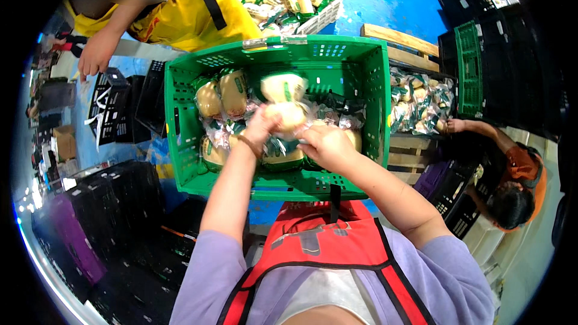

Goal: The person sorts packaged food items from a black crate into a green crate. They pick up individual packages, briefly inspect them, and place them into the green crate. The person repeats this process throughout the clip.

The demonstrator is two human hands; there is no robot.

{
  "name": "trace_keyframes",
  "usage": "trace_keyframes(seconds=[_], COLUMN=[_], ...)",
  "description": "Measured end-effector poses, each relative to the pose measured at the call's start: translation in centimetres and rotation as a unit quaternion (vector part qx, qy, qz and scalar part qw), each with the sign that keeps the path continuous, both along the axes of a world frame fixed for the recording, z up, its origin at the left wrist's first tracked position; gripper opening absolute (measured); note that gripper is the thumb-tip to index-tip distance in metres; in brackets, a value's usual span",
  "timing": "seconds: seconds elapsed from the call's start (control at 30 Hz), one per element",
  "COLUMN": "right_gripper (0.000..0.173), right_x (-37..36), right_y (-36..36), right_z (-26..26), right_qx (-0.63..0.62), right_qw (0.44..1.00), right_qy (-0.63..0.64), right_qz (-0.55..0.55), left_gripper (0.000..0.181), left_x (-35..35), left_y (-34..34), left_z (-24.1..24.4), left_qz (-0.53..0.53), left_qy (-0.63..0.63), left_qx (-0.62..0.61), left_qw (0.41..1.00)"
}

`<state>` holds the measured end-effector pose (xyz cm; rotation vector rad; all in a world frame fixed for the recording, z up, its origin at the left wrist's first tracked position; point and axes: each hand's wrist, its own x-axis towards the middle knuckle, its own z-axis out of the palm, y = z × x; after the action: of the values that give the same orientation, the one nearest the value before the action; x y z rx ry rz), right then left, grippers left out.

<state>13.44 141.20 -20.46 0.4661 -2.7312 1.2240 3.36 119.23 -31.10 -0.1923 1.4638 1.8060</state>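
A green plastic crate point(275, 192) lies before me, with several bagged pale vegetables point(233, 92) in it, mostly along its left side and front. Over its middle, my left hand point(262, 128) grips a blurred plastic-wrapped pale vegetable point(287, 113) in a clear and green bag. My right hand point(327, 144) is just right of it, fingers closed at the bag's lower right edge. Pale vegetables with green wrapping also lie beneath my hands; their exact kind cannot be told.
A white crate point(323, 20) of similar packs stands beyond. Right of the green crate are wooden pallets point(402, 38), a dark crate of bagged goods point(420, 104) and a co-worker point(519, 180) in orange. Another person in yellow point(203, 13) is at upper left. Black crates point(122, 207) are stacked lower left.
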Motion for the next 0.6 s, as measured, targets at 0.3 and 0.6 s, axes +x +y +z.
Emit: trace_keyframes(seconds=[0.3,0.6], right_gripper=[0.016,0.016], right_x=[10.9,13.1], right_y=[4.2,4.1], right_z=[-3.5,-1.5], right_qx=[0.067,0.003], right_qw=[0.963,0.955], right_qy=[-0.124,-0.145], right_qz=[-0.231,-0.258], left_gripper=[0.078,0.059], left_x=[-6.3,-5.5], left_y=[-3.6,-2.5], left_z=[-6.1,-5.3], left_qz=[0.046,-0.197], left_qy=[0.121,0.359], left_qx=[-0.213,-0.652], left_qw=[0.968,0.638])
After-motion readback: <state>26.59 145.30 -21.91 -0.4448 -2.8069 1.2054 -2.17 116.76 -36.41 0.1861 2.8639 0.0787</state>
